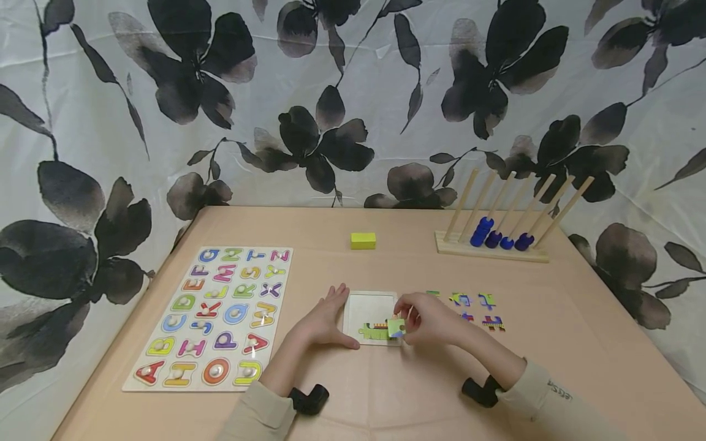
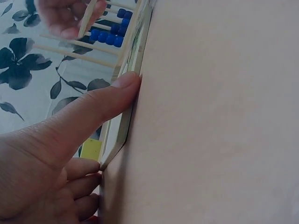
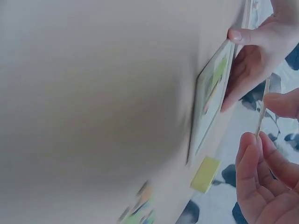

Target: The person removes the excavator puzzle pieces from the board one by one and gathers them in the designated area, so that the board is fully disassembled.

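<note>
A small white puzzle board (image 1: 371,306) lies on the table, with green picture pieces fitted along its lower part. My left hand (image 1: 326,318) holds the board's left side, thumb at the near edge and fingers along the far left edge; in the left wrist view the thumb (image 2: 100,102) presses on the rim. Above the board's lower right corner, a green jigsaw piece (image 1: 396,327) is pinched between thumb and fingers of my right hand (image 1: 432,318). The right wrist view shows this piece edge-on, tilted and apart from the board.
Several loose jigsaw pieces (image 1: 493,323) lie right of the board, partly hidden by the right hand. A letter board (image 1: 184,331) lies at left. A yellow block (image 1: 363,241) and a peg rack (image 1: 491,252) with blue beads stand at the back.
</note>
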Demonstrator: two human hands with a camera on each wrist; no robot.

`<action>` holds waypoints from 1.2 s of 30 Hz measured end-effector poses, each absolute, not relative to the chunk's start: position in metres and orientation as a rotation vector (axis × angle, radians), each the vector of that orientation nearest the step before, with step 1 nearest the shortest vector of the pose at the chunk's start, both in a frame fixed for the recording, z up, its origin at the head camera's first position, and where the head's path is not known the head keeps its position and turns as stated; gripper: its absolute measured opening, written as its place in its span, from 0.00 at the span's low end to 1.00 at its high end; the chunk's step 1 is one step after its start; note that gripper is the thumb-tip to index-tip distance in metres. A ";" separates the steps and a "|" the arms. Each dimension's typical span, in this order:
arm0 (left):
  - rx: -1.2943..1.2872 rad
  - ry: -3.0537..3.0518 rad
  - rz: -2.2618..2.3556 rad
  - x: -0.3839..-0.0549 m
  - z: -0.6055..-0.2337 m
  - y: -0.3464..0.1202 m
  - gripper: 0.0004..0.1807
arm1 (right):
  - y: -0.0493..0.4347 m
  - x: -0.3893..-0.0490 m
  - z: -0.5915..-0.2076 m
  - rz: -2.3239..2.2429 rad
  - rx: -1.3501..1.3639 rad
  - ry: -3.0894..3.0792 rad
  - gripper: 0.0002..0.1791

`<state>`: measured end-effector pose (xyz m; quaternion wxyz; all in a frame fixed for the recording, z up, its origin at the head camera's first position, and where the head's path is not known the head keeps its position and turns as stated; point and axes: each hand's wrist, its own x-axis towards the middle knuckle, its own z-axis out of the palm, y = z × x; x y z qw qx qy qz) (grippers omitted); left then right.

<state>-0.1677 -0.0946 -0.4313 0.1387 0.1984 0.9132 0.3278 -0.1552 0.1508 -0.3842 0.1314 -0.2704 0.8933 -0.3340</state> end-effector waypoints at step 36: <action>0.593 2.651 0.950 -0.167 -0.433 -0.095 0.62 | 0.231 -0.126 -0.413 -0.967 -0.743 2.606 0.18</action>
